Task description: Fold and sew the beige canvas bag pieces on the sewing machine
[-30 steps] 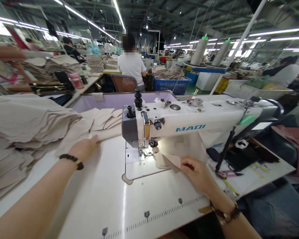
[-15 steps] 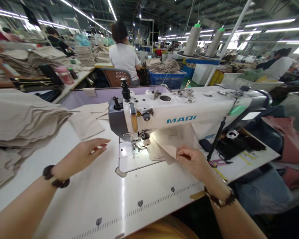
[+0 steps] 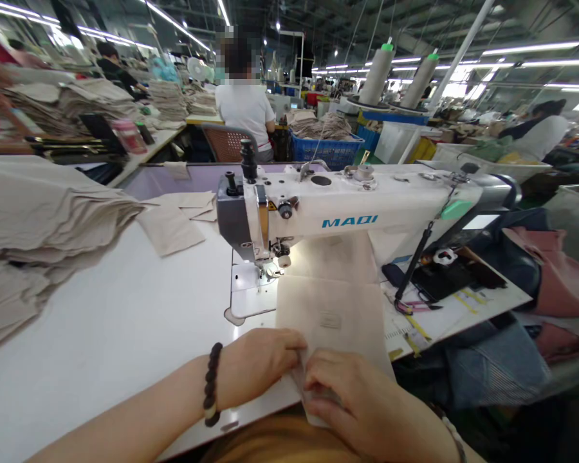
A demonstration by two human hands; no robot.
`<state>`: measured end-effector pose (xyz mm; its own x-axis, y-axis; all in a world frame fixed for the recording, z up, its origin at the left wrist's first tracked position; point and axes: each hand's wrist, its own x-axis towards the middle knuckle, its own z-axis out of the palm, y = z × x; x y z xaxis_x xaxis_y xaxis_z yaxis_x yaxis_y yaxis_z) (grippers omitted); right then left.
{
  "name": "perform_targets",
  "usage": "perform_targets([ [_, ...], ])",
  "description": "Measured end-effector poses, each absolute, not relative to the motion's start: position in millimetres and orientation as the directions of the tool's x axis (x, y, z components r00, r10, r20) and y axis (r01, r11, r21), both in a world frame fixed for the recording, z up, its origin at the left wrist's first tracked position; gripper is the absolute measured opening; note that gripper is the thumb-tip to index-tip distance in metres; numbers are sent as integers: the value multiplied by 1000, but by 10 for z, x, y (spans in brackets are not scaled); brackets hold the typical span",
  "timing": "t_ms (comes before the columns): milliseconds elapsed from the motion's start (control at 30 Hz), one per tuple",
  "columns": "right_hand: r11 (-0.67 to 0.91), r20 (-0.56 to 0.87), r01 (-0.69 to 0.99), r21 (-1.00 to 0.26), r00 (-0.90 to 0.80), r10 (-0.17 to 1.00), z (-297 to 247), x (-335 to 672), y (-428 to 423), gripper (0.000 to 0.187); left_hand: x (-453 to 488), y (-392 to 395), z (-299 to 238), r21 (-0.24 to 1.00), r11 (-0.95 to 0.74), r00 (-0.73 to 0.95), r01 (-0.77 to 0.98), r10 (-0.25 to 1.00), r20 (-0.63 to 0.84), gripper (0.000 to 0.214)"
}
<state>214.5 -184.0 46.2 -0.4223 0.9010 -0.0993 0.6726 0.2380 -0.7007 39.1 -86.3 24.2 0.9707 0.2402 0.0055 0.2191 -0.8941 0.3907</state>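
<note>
A beige fabric piece [image 3: 330,308] lies flat on the white table, running from under the arm of the white MAQI sewing machine [image 3: 347,209] toward me. My left hand [image 3: 258,363] and my right hand [image 3: 354,402] meet at its near edge by the table's front. Both pinch the cloth with curled fingers. The needle area [image 3: 265,267] is lit, just left of the cloth's far end.
A tall stack of beige fabric [image 3: 33,225] fills the table's left side. Loose cut pieces [image 3: 174,222] lie behind the machine head. Scissors and small tools [image 3: 434,276] sit at the right. Two thread cones [image 3: 398,74] stand behind. Other people work at benches beyond.
My left hand left the loose pieces on the left and came to the near edge. The right hand pulled the cloth out from the needle toward me, and it now lies spread flat.
</note>
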Motion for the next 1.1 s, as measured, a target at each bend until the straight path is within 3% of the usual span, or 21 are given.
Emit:
perform_targets([
  [133, 131, -133, 626, -769, -357, 924, 374, 2370, -1892, 40, -19, -871, 337, 601, -706, 917, 375, 378, -127, 18],
  [233, 99, -123, 531, -842, -368, 922, 221, 2492, -1885, 72, -442, -873, 324, 634, -551, 782, 543, 607, -142, 24],
  [333, 80, -105, 442, -893, -378, 920, 80, 2462, -1844, 85, -779, -909, 238, 642, -392, 615, 659, 772, -160, 31],
  [467, 125, -31, 425, -897, -343, 939, -33, 2309, -1766, 77, -968, -951, 149, 701, -187, 441, 688, 875, -200, 37],
  [667, 319, 143, 498, -807, -359, 922, -5, 2111, -1475, 36, -924, -884, 123, 758, 71, 304, 648, 889, -343, 45],
  [833, 222, 127, 575, -788, -201, 971, -3, 1909, -1202, 33, -836, -832, 138, 687, -29, 289, 726, 919, -267, 42],
  [1100, 240, 115, 667, -705, -226, 967, -107, 1842, -1289, 34, -866, -895, 21, 580, -31, 173, 814, 966, -192, 29],
])
